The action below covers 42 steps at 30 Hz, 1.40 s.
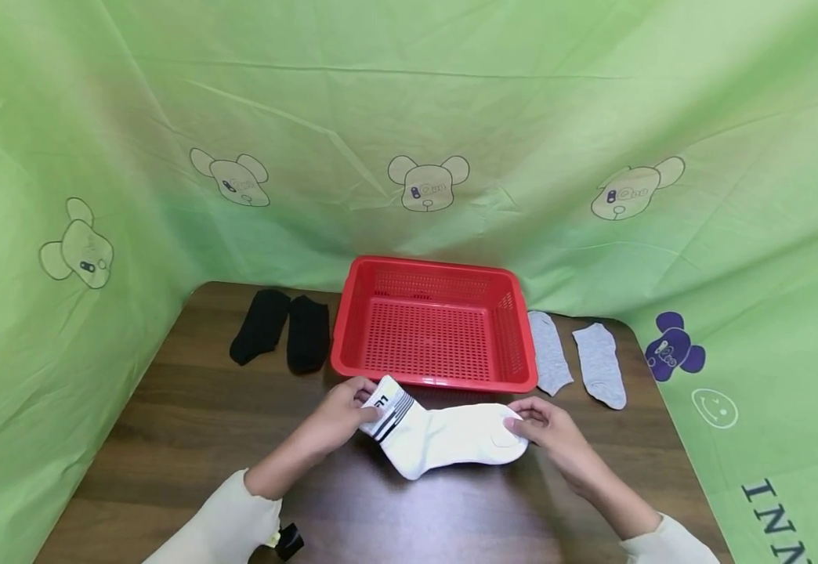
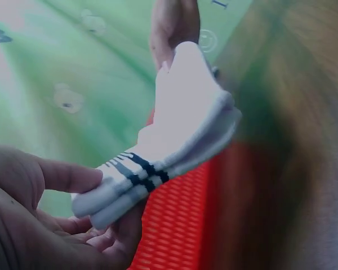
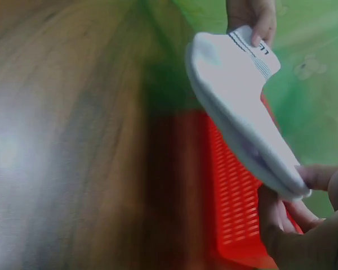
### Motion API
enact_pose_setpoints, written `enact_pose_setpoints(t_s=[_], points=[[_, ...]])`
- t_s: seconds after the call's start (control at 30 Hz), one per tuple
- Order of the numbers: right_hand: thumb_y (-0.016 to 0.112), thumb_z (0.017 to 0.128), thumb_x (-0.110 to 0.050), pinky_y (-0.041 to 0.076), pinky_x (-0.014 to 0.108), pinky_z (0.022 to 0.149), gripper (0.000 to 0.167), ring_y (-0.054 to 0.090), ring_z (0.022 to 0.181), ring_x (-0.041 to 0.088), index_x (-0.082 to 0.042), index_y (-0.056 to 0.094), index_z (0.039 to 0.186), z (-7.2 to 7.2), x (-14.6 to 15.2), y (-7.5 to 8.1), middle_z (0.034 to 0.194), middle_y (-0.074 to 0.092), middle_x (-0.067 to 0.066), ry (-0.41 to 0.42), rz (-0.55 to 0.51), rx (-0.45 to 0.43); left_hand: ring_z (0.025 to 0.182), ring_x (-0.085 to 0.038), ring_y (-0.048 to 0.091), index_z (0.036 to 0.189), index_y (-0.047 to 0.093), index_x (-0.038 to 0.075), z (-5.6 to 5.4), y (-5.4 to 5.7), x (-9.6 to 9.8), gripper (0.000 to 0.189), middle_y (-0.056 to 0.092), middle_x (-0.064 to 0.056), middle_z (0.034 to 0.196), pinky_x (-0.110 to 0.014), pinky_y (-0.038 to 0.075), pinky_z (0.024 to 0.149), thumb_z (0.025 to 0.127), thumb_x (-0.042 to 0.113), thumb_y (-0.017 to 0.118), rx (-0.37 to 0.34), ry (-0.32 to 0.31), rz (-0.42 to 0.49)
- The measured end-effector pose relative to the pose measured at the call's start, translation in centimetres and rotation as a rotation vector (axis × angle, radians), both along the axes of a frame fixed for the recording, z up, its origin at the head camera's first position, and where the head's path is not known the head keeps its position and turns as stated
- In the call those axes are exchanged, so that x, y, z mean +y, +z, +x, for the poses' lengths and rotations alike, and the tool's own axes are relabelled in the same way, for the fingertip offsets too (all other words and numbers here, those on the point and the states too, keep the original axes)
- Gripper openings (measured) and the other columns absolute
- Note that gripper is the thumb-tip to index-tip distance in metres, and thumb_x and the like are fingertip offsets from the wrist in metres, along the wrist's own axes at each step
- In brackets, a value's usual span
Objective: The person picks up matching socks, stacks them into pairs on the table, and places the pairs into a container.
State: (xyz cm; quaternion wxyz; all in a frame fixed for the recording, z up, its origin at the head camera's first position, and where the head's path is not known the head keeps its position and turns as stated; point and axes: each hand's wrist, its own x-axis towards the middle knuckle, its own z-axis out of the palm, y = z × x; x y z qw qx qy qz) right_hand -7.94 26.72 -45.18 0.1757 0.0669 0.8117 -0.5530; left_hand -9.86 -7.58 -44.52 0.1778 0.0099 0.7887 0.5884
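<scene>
A pair of white socks (image 1: 461, 435), laid one on the other, is stretched between my two hands in front of the red basket. My left hand (image 1: 338, 413) pinches the cuffs, which carry dark stripes and lettering, between thumb and fingers. At the toe end my right hand (image 1: 552, 432) pinches both layers. In the left wrist view the two stacked cuffs (image 2: 121, 188) show between the thumb and fingers. The right wrist view shows the toes (image 3: 290, 185) gripped the same way, the socks held above the table.
The red basket (image 1: 433, 384) stands at the back of the wooden table (image 1: 190, 439). Two black socks (image 1: 261, 325) lie to its left, two grey socks (image 1: 599, 364) to its right. A green curtain (image 1: 409, 102) surrounds the table. A small black object (image 1: 289, 541) is near the left sleeve.
</scene>
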Motion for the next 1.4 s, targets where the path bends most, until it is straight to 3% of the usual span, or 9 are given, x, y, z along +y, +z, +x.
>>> enact_pose_setpoints(t_s=[0.17, 0.47, 0.7, 0.97, 1.17, 1.4], points=[[0.070, 0.097, -0.020, 0.054, 0.023, 0.083, 0.043, 0.062, 0.092, 0.008, 0.006, 0.056, 0.129, -0.2, 0.2, 1.7, 0.101, 0.065, 0.004, 0.031, -0.031, 0.011, 0.094, -0.019, 0.067, 0.120, 0.062, -0.006, -0.3, 2.4, -0.8, 0.028, 0.068, -0.017, 0.111, -0.029, 0.055, 0.079, 0.093, 0.003, 0.065, -0.019, 0.005, 0.041], [0.069, 0.098, -0.022, 0.055, 0.023, 0.082, 0.040, 0.064, 0.091, 0.009, 0.007, 0.060, 0.124, -1.8, -0.4, 4.0, 0.101, 0.068, 0.004, 0.071, -0.033, 0.108, 0.100, -0.021, 0.069, 0.129, 0.058, -0.007, -1.3, 4.9, -2.2, 0.034, 0.068, -0.021, 0.119, -0.031, 0.059, 0.086, 0.098, 0.005, 0.063, 0.066, -0.004, 0.058], [0.068, 0.099, -0.025, 0.057, 0.024, 0.078, 0.045, 0.066, 0.087, 0.007, 0.007, 0.059, 0.129, -4.2, -1.4, 5.7, 0.102, 0.070, 0.002, 0.033, -0.067, 0.161, 0.102, -0.022, 0.070, 0.136, 0.058, -0.002, -2.4, 6.3, -2.8, 0.040, 0.068, -0.019, 0.125, -0.032, 0.058, 0.089, 0.100, 0.014, 0.064, 0.066, 0.077, 0.037], [0.069, 0.098, -0.029, 0.045, 0.020, 0.063, 0.047, 0.049, 0.067, 0.005, 0.002, 0.058, 0.131, -6.8, -2.1, 6.5, 0.082, 0.062, -0.011, -0.094, -0.133, 0.145, 0.103, -0.022, 0.069, 0.138, 0.058, 0.000, -5.7, 5.9, -2.4, 0.044, 0.067, -0.019, 0.128, -0.027, 0.057, 0.088, 0.101, 0.022, 0.064, 0.062, 0.162, 0.073], [0.068, 0.099, -0.031, 0.052, 0.018, 0.075, 0.051, 0.059, 0.080, 0.003, 0.002, 0.056, 0.135, -9.1, -2.4, 5.9, 0.096, 0.066, -0.010, -0.123, -0.158, 0.157, 0.103, -0.023, 0.066, 0.137, 0.058, 0.000, -7.6, 5.0, -1.4, 0.042, 0.066, -0.019, 0.126, -0.025, 0.055, 0.083, 0.101, 0.020, 0.065, 0.083, 0.219, 0.067], [0.067, 0.099, -0.022, 0.051, 0.018, 0.077, 0.046, 0.061, 0.082, 0.002, 0.004, 0.058, 0.136, -11.7, -2.6, 3.4, 0.098, 0.068, -0.005, -0.168, -0.095, 0.181, 0.106, -0.029, 0.067, 0.136, 0.059, -0.002, -9.9, 3.5, -0.3, 0.038, 0.066, -0.022, 0.127, -0.032, 0.058, 0.085, 0.101, 0.011, 0.060, 0.127, 0.275, 0.004]])
